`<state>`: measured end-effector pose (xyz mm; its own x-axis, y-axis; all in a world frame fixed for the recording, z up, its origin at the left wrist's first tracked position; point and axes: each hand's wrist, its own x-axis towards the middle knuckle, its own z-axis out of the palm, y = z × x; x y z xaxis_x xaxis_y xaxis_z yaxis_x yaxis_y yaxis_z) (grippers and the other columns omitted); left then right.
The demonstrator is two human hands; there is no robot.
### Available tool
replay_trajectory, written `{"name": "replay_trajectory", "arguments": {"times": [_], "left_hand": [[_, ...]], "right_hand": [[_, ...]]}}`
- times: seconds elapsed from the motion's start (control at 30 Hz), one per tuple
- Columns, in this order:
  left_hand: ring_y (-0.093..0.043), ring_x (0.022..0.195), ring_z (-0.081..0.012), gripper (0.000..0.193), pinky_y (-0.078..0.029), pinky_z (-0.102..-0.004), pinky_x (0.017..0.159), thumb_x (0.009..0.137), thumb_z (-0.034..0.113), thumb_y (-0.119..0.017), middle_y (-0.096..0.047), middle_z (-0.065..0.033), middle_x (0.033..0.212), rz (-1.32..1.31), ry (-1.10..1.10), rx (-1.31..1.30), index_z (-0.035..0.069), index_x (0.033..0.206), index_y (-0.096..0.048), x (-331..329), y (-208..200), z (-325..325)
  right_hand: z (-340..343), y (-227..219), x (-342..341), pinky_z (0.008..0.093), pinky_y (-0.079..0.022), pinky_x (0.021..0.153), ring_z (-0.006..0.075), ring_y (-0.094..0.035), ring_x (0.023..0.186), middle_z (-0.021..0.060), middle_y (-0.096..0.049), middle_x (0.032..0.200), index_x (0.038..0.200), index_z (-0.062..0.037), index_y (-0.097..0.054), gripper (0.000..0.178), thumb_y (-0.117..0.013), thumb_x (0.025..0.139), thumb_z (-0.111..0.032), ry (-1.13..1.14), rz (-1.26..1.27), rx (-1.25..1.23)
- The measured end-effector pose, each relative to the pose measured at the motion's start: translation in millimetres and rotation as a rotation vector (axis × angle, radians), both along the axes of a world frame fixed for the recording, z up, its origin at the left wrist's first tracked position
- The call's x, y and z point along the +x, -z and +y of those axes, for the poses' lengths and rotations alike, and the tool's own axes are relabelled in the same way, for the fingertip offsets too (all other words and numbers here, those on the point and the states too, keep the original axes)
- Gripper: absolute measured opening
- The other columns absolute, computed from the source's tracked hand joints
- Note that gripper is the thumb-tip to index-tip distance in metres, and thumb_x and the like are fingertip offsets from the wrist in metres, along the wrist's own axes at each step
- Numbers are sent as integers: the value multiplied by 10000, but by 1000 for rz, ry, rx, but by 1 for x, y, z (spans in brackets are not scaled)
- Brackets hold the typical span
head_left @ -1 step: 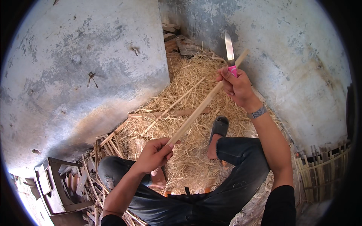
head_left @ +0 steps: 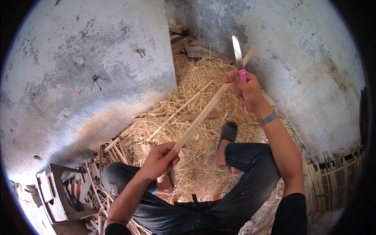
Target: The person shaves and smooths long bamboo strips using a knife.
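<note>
A long pale strip of wood or bamboo point(head_left: 203, 114) slants up from lower left to upper right in front of me. My left hand point(head_left: 159, 159) is closed round its lower end, thumb on top. My right hand point(head_left: 246, 91) grips a knife point(head_left: 237, 55) by its pink handle, the bright blade pointing up and slightly left. The strip runs behind the right hand, whose fingertips lie against or very near it; its far end point(head_left: 249, 55) shows past the knife. Whether the right fingers also pinch the strip is hidden.
Straw-like shavings point(head_left: 188, 98) cover the floor between my legs, with a thin stick point(head_left: 180, 109) on them. Broken wood and a frame point(head_left: 58, 196) lie at lower left. A slatted bamboo basket point(head_left: 338, 180) stands at right. Worn walls point(head_left: 90, 51) rise on both sides.
The knife has tipped slightly to the left and dropped a little, and the strip's far end has shifted slightly left. My left hand has barely moved.
</note>
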<state>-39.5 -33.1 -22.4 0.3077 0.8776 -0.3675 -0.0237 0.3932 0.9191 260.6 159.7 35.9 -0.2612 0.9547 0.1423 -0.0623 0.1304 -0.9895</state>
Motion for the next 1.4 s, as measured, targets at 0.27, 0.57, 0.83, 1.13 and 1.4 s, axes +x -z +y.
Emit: {"name": "replay_trajectory", "arguments": {"times": [0.27, 0.57, 0.83, 1.13, 1.4], "left_hand": [[-414, 465, -62, 458, -329, -212, 444, 1117, 338, -391, -556, -24, 689, -305, -130, 104, 0, 1384, -547, 9, 1, -1], [-632, 831, -108, 285, -522, -264, 775, 991, 119, -680, -695, -35, 932, -268, -556, 420, 12, 1252, -642, 30, 18, 1], [-626, 699, -85, 134, -492, -237, 639, 965, 122, -725, -698, -30, 791, -11, -677, 422, -12, 962, -724, 20, 15, 1], [-642, 661, -257, 214, -495, -344, 654, 940, 225, -711, -671, -102, 745, 1022, -637, 1563, 12, 942, -735, -20, -36, 5], [-645, 599, -168, 252, -480, -330, 555, 956, 228, -716, -675, -105, 715, 970, -209, 722, -23, 972, -742, -68, -51, 2]], "right_hand": [[-24, 14, -24, 246, -473, 727, 62, -587, 729, -10, -678, 801, 1051, -2, -719, 368, -764, 939, -350, 305, -103, 165], [-66, 8, -63, 264, -473, 640, 87, -633, 704, 18, -714, 778, 905, -25, -757, 325, -790, 903, -348, -232, -224, 6], [-78, 33, -81, 342, -430, 563, 156, -535, 557, 75, -613, 601, 830, -45, -755, 338, -845, 828, -370, -548, -570, 310], [-55, 2, -48, 322, -449, 579, 146, -578, 577, 65, -675, 654, 879, -52, -782, 234, -818, 858, -282, -545, -579, 185], [-22, -8, -9, 309, -502, 687, 145, -656, 705, 55, -716, 728, 1010, -49, -770, 256, -763, 915, -287, -68, -451, 261]]}}
